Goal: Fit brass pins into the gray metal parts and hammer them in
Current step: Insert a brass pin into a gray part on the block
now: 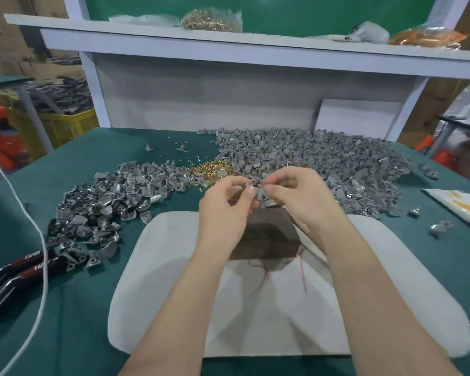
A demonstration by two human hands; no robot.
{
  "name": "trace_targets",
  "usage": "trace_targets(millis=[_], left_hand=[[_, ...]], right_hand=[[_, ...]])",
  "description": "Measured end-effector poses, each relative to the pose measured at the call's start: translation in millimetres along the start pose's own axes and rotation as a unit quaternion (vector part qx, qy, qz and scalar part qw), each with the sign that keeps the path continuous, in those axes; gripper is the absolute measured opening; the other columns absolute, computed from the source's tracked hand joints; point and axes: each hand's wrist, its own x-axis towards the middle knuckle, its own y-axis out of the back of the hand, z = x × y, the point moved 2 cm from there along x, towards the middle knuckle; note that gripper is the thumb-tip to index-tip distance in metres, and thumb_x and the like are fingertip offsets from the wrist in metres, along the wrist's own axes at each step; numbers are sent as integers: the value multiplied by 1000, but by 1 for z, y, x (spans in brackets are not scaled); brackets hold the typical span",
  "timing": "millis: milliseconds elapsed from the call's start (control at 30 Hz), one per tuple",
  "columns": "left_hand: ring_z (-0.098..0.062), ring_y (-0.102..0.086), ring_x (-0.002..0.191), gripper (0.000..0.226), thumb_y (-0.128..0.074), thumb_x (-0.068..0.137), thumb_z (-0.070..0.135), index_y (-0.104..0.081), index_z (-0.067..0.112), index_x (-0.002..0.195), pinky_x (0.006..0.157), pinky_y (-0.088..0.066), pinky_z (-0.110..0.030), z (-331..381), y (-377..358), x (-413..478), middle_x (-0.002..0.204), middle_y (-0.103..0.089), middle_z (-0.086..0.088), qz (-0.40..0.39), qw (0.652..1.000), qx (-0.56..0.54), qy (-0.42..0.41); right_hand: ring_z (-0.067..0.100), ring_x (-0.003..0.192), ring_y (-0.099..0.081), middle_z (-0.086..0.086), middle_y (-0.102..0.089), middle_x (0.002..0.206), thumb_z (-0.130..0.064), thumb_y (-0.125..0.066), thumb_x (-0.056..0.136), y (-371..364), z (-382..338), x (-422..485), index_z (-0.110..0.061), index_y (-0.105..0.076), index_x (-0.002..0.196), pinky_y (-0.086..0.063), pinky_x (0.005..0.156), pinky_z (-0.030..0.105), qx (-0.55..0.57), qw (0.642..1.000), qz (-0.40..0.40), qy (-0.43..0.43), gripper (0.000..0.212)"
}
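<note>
Far left, pliers [17, 275] lie on the green tabletop [79, 321], with a small pile [101, 210] of gray pieces beside them. The brass pins [209, 169] are heaped at centre. Over the dark block [269, 237], the left hand [225, 210] has its fingers pinching a gray part [259, 192], and the right hand [296, 196] pinches its other side. A big pile [337, 164] lies to the right.
</note>
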Motion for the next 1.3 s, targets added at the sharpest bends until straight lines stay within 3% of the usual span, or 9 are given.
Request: trace_targets(millis=[133, 333, 500, 600, 700, 800, 1000, 1133, 1300], left_hand=[[-16, -67, 90, 7, -62, 89, 16, -65, 22, 90, 89, -52, -37, -1, -9, -5, 92, -72, 1, -48, 983, 172, -46], [-18, -62, 103, 15, -56, 92, 21, -67, 24, 102, 97, -44, -38, -3, -9, -7, 100, -71, 5, -66, 947, 313, -20], [-24, -54, 111, 23, -47, 97, 27, -68, 29, 105, 96, -39, -37, -4, -7, -6, 107, -69, 4, -75, 898, 434, -18], [-28, -52, 112, 25, -43, 98, 23, -68, 26, 104, 97, -41, -41, -6, -4, -3, 107, -67, 0, -121, 895, 428, 4], [-25, -49, 122, 31, -45, 96, 17, -62, 28, 119, 104, -37, -43, -6, 1, -3, 123, -63, 3, -144, 903, 405, 12], [-24, -50, 122, 37, -48, 93, 12, -60, 34, 121, 105, -37, -42, -4, 3, -3, 123, -62, 6, -166, 905, 391, 15], [-21, -56, 109, 13, -59, 89, 24, -57, 36, 87, 99, -40, -40, -2, 2, -6, 99, -61, 9, -134, 905, 404, 10], [-21, -56, 109, 6, -58, 89, 29, -60, 32, 93, 97, -40, -40, -3, -2, -6, 108, -61, 6, -116, 898, 425, -7], [-17, -58, 105, 14, -54, 92, 23, -65, 29, 98, 98, -41, -43, 3, -5, -7, 107, -64, 9, -85, 925, 369, -35]], right_hand=[[9, 69, -58, -5, -65, 72, -5, -66, 82, 5, 11, -14, -25, -63, 71, -45, 65, 12, -6, 1000, 6, 12, 24], [20, 85, -63, 3, -67, 84, -2, -65, 82, -6, 21, -14, -20, -62, 80, -51, 83, 31, -32, 999, 0, -1, 18], [13, 81, -60, -8, -61, 80, -3, -60, 85, -14, 25, -14, -25, -57, 81, -51, 82, 29, -83, 996, -15, 16, 23], [8, 75, -58, -11, -59, 77, -4, -59, 85, -16, 25, -16, -29, -55, 79, -50, 79, 27, -106, 994, -23, 30, 26], [12, 74, -59, -11, -59, 75, -4, -58, 85, -15, 26, -17, -30, -54, 80, -51, 78, 29, -109, 993, -24, 33, 27], [16, 74, -60, -11, -60, 74, -5, -58, 85, -14, 26, -18, -32, -53, 82, -51, 77, 31, -115, 993, -23, 32, 27], [14, 75, -60, -11, -60, 73, -5, -58, 84, -14, 26, -18, -29, -55, 85, -51, 80, 34, -107, 994, -15, 30, 24], [12, 69, -56, -11, -59, 71, -5, -57, 84, -14, 24, -19, -26, -58, 88, -51, 77, 35, -105, 993, 4, 45, 21], [6, 70, -56, -12, -60, 76, -4, -58, 83, -14, 20, -21, -28, -57, 89, -51, 75, 29, -90, 994, 1, 56, 24]])
